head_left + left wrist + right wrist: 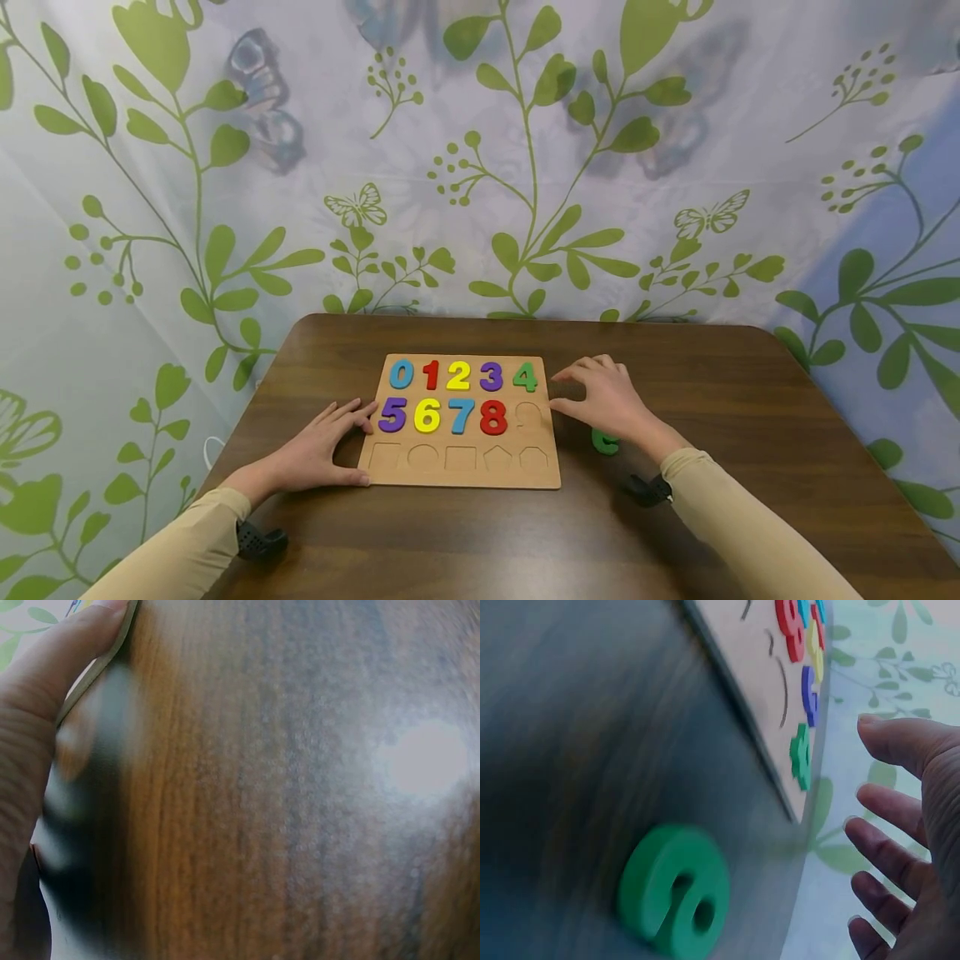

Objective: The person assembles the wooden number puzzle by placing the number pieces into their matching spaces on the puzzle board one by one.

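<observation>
A wooden number board point(465, 478) lies on the table, with coloured numerals 0 to 8 seated in its two upper rows. My left hand point(318, 450) rests at the board's left edge, its thumb and fingers spread and touching the rim. Beside the right edge is my right hand point(603, 400), fingers loosely bent and nothing held. A green number 9 point(641, 874) lies flat on the table in the right wrist view. From the head it is partly hidden under the right wrist. A 9-shaped recess point(529, 412) shows right of the red 8 point(493, 418).
Along the board's bottom row run several shape recesses, among them a circle point(423, 457) and a pentagon point(498, 457). The dark wooden table point(480, 542) reaches back to a leaf-patterned cloth point(465, 167). A white cord point(213, 442) shows by its left edge.
</observation>
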The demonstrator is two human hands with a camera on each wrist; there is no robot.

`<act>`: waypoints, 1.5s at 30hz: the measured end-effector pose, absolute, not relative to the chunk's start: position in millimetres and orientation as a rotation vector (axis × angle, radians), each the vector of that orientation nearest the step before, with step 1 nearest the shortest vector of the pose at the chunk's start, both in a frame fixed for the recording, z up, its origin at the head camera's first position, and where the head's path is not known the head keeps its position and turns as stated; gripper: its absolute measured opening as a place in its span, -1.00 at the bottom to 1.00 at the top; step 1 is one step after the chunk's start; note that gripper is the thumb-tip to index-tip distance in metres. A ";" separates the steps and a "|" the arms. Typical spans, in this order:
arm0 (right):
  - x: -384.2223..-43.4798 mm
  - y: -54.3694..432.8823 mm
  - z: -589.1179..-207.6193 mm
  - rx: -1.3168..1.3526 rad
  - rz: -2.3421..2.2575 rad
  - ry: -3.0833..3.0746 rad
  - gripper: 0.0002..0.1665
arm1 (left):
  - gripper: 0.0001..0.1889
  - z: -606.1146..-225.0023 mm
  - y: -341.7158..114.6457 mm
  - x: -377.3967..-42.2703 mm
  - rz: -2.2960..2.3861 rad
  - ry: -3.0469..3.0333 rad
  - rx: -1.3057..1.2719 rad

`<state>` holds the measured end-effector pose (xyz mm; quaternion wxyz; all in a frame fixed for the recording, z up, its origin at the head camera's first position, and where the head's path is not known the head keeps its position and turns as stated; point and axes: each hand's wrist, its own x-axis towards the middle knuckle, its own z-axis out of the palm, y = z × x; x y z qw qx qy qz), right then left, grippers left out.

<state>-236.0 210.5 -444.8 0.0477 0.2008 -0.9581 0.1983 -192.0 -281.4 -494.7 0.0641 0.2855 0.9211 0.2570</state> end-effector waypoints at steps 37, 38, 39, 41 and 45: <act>-188.8 270.0 -474.9 0.410 0.315 -2.943 -0.45 | -0.32 -498.1 -282.4 -192.2 0.779 2.793 0.881; -189.0 270.7 -475.2 0.416 0.325 -2.937 -0.45 | -0.32 -497.9 -282.2 -192.3 0.778 2.794 0.880; -189.4 271.5 -475.7 0.417 0.335 -2.932 -0.43 | -0.31 -497.5 -282.0 -192.3 0.775 2.793 0.874; -189.5 272.6 -475.7 0.402 0.353 -2.918 -0.41 | -0.32 -497.6 -282.0 -192.1 0.776 2.795 0.873; -189.7 273.1 -475.5 0.338 0.368 -2.914 -0.36 | -0.32 -498.9 -282.1 -192.2 0.764 2.800 0.870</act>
